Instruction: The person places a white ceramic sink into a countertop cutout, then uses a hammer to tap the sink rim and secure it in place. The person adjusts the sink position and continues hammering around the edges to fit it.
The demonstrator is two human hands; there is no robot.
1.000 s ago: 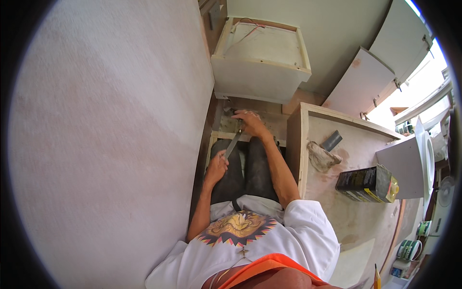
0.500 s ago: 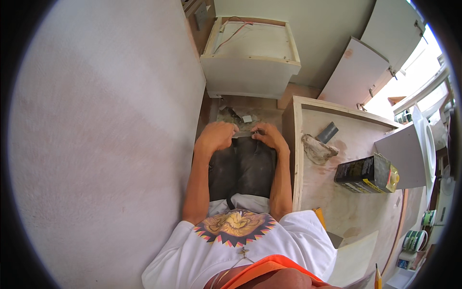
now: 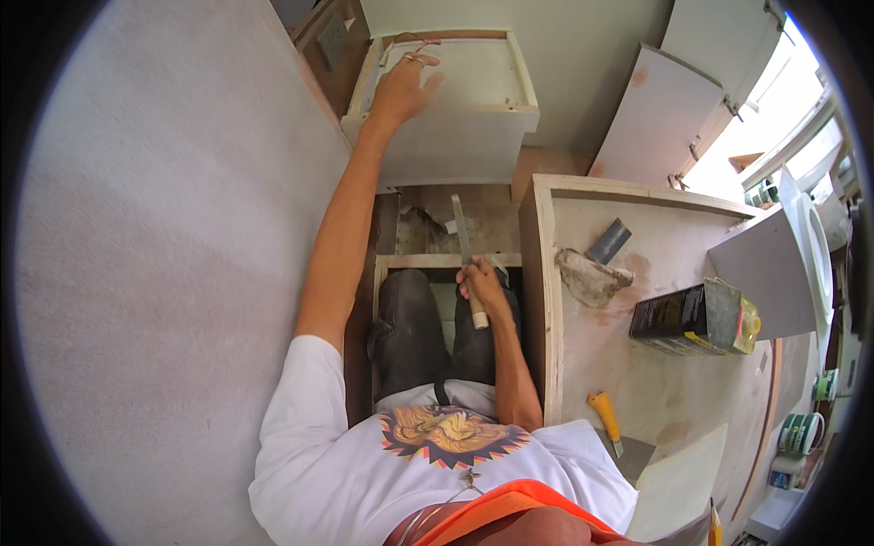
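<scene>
My left hand reaches far forward over the light wooden box unit, its fingers spread and nothing seen in them. A ring shows on one finger. Whether the fingertips touch the box's framed top is hard to tell. Above my right thigh, my right hand is closed around a long, flat, file-like tool with a pale wooden handle. Its narrow grey blade points away from me, and the handle's butt sticks out toward me below the fist.
A wooden crosspiece spans the gap by my knees. At left rises a large pale panel. On the board at right lie a dark tube piece, a crumpled rag, a black-and-yellow can and a yellow-handled scraper.
My left hand has left my lap and stretched forward to the box unit. My right hand has moved slightly toward me, and the file-like tool now shows plainly in it.
</scene>
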